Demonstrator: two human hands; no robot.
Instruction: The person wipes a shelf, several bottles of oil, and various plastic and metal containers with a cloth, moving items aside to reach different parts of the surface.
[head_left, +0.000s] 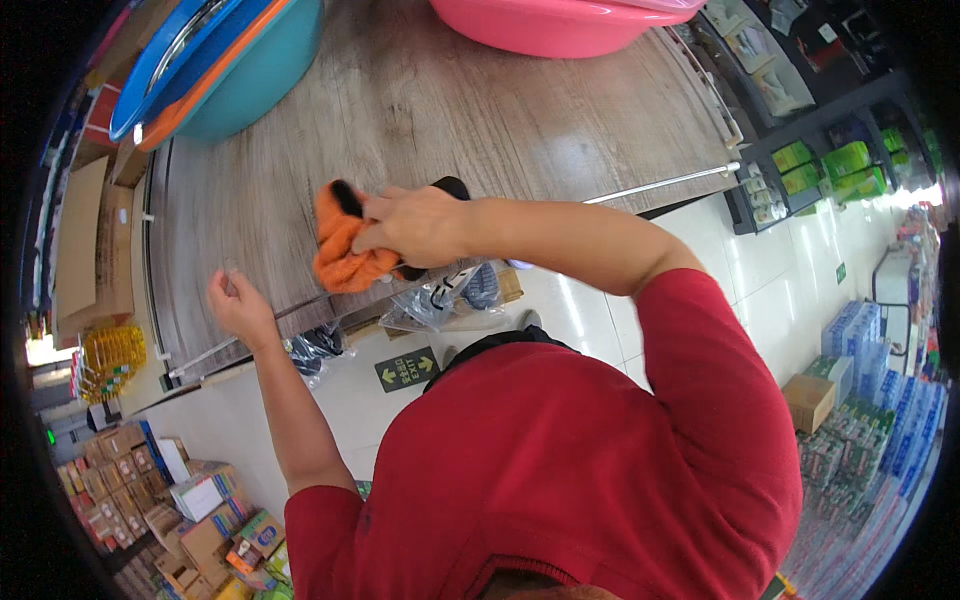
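My right hand (420, 225) grips a bunched orange cloth (346, 259) with black parts, on the grey wood-grain top (390, 135) close to its front edge. A black piece (451, 186) shows behind my wrist; whether it belongs to the cloth is hidden. At the front left edge is my left hand (244, 311), its fingers curled in with nothing visible in them.
Nested blue, orange and teal basins (262, 75) stand at the far left, a pink basin (555, 26) at the far right. Thin rails (660, 184) edge the top. Below it lie clear plastic bags (431, 300). Stacked cartons (202, 540) are at lower left.
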